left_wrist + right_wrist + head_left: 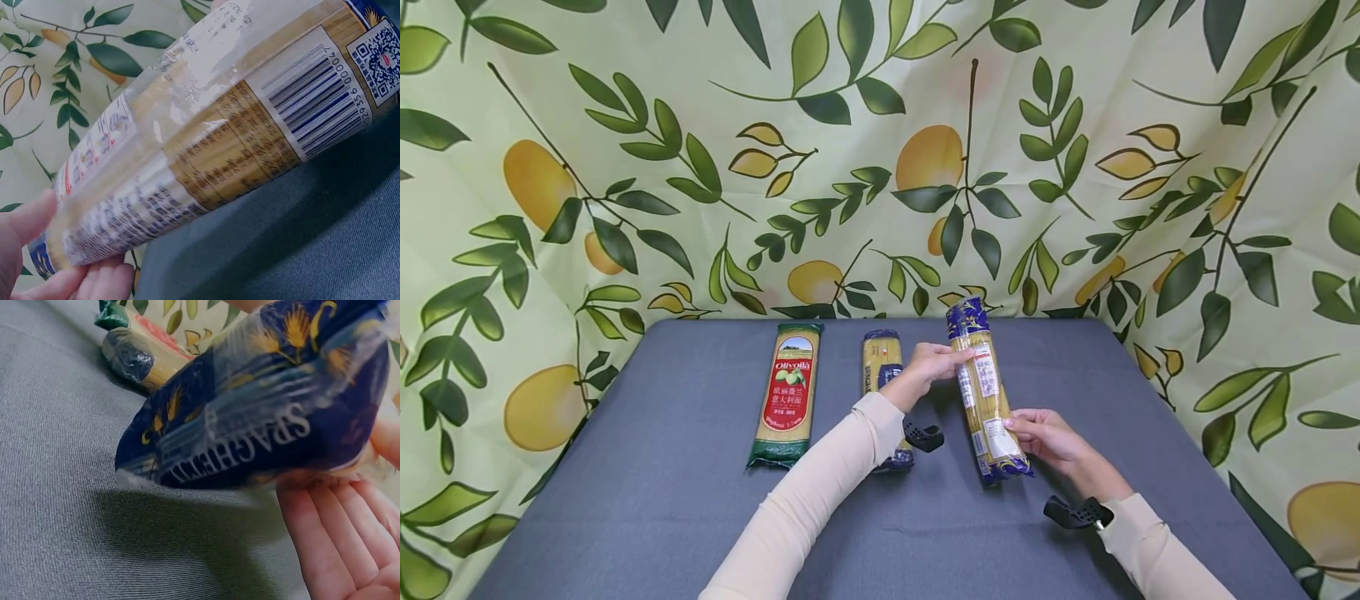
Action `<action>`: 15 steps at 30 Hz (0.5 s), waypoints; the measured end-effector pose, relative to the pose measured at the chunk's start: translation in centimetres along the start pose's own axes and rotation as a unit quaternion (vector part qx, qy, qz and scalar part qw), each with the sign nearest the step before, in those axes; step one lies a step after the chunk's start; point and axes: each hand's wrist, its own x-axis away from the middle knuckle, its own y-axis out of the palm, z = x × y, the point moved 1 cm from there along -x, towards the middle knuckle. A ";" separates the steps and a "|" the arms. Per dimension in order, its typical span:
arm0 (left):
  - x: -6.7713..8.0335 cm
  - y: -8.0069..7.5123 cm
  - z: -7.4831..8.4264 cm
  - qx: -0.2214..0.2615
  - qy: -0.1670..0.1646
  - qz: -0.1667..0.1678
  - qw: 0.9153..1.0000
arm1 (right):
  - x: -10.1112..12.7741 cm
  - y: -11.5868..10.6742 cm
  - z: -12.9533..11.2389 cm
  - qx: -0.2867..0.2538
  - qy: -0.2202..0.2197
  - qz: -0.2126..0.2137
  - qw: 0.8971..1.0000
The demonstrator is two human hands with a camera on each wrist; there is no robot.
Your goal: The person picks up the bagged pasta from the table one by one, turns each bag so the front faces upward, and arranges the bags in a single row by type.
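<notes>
A clear pack of spaghetti with blue, gold-patterned ends [983,392] is held up off the table, tilted, its printed back facing the head camera. My left hand [934,364] grips it near the upper end, thumb on the front. At the lower right edge, my right hand [1048,437] holds it between the thumb and the fingers beneath. A barcode and printed labels show on the pack [231,137] in the left wrist view. The right wrist view shows its blue end [250,419] with upside-down "SPAGHETTI" lettering, above the straight fingers [340,531].
On the grey-covered table [647,500] lies a green-ended spaghetti pack with a red label [787,392]. Right of it, a second pack with dark blue ends [882,354] is partly hidden by my left arm. A leaf-patterned cloth [850,208] hangs behind and at the sides.
</notes>
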 end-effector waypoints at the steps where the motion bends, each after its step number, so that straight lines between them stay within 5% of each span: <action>1: 0.0 0.0 0.0 -0.004 0.000 0.002 1.000 | 0.0 0.0 -0.1 0.007 0.006 0.011 1.000; 9: 0.2 0.2 -0.2 -0.012 0.006 0.029 1.000 | 0.0 0.7 -0.7 0.053 0.040 0.091 0.994; 15: 0.1 0.0 -0.1 0.003 0.014 0.011 1.000 | 0.3 0.4 -1.0 0.057 0.049 0.098 0.992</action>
